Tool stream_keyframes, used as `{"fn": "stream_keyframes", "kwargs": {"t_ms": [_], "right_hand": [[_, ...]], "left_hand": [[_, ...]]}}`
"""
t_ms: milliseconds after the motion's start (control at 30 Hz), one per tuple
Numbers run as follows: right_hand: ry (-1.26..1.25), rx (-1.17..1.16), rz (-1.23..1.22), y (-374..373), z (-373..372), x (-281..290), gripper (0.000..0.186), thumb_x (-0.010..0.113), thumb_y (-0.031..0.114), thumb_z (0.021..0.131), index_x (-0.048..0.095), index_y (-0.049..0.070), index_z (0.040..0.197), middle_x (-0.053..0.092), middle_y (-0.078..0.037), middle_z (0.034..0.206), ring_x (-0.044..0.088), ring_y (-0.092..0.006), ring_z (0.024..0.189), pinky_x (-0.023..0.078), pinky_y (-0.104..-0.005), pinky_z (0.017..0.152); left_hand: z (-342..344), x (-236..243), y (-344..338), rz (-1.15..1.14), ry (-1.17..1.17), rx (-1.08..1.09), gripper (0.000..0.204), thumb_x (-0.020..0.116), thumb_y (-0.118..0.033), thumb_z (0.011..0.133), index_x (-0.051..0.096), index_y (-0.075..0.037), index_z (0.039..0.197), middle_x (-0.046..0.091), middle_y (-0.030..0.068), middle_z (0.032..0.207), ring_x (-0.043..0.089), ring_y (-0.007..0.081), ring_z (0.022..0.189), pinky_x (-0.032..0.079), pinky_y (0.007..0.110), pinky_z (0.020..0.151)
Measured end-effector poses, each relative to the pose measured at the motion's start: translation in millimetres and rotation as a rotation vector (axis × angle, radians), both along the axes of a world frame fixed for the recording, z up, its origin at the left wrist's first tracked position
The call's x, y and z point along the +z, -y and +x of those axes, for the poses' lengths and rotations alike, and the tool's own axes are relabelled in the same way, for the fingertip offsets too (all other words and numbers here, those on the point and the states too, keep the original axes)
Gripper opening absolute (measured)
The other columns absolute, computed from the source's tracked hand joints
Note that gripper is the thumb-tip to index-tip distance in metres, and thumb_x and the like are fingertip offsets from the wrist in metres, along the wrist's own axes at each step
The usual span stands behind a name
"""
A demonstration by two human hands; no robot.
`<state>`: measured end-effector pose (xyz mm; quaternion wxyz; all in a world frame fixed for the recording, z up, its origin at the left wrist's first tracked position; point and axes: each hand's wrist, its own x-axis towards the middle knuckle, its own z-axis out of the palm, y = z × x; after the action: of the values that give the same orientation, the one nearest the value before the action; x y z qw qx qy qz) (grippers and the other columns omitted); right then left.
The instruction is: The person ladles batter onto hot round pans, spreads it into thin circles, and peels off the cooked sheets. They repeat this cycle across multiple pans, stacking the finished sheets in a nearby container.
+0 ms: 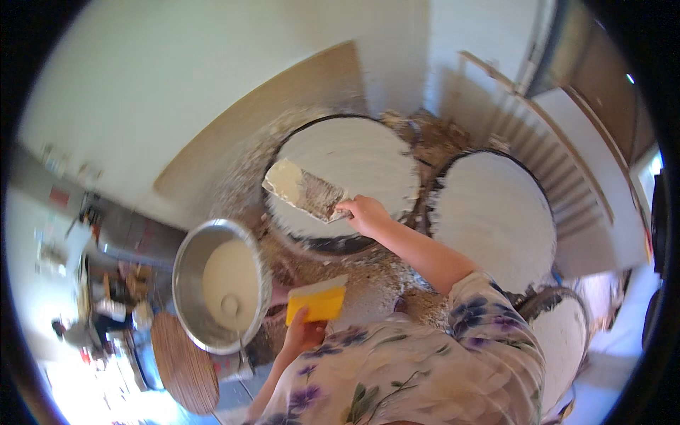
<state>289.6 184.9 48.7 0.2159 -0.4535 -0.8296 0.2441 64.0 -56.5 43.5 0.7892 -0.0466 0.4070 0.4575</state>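
My right hand (366,215) is closed on the end of a wide flat spreader (303,191), whose blade is caked with pale batter. The spreader is over the left part of a large round griddle (354,152), which is covered by a white layer. In my left hand (304,333), low and close to my body, is a yellow scraper (317,304) with a pale edge. Left of it stands a big metal bowl (185,283) of creamy batter (230,273), with a ring-shaped thing partly sunk in it.
A second white-coated griddle (492,219) lies to the right, and a third (559,343) is nearer me. Crumbs and dried batter litter the brown surface around them. A slatted wooden rack (545,149) leans at the right; a round wooden board (184,365) sits below the bowl.
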Motion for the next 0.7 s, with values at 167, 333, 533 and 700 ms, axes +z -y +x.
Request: {"fn": "stream_keyframes", "kwargs": {"t_ms": [167,333,533,700], "right_hand": [[-0.382,0.251,-0.874,67,-139,20,0.036,0.062,0.009,0.075,0.053,0.007,0.110,0.057,-0.004,0.069,0.051,-0.0119,0.052,0.041,-0.0262,0.045],[-0.814,0.290,-1.943,125,-225,-27,0.018,0.055,0.011,0.081,0.047,0.000,0.092,0.054,-0.012,0.080,0.044,-0.0055,0.050,0.037,-0.0159,0.039],[-1.021,-0.167,-2.125,197,-329,-105,0.036,0.055,0.011,0.077,0.043,-0.006,0.106,0.055,-0.023,0.090,0.060,-0.0249,0.072,0.056,-0.0277,0.058],[-0.785,-0.170,-1.726,224,-339,-140,0.025,0.056,0.024,0.078,0.056,0.003,0.092,0.061,-0.012,0.085,0.059,-0.0229,0.074,0.048,-0.0350,0.066]], "left_hand": [[-57,11,44,-0.027,-0.147,-0.036,0.040,0.054,-0.035,0.082,0.047,-0.008,0.110,0.056,0.0064,0.097,0.054,0.0146,0.070,0.042,0.023,0.049],[-118,25,114,0.102,-0.136,0.051,0.041,0.053,-0.027,0.082,0.043,-0.009,0.117,0.055,0.0071,0.109,0.055,0.0219,0.098,0.044,0.033,0.083],[-177,33,164,0.154,-0.177,0.046,0.041,0.052,-0.031,0.082,0.044,-0.008,0.115,0.057,0.0075,0.099,0.058,0.0187,0.080,0.046,0.028,0.065],[-194,32,174,0.209,-0.171,-0.077,0.037,0.051,-0.033,0.084,0.046,-0.009,0.111,0.058,0.0056,0.094,0.052,0.0152,0.063,0.040,0.024,0.049]]}}
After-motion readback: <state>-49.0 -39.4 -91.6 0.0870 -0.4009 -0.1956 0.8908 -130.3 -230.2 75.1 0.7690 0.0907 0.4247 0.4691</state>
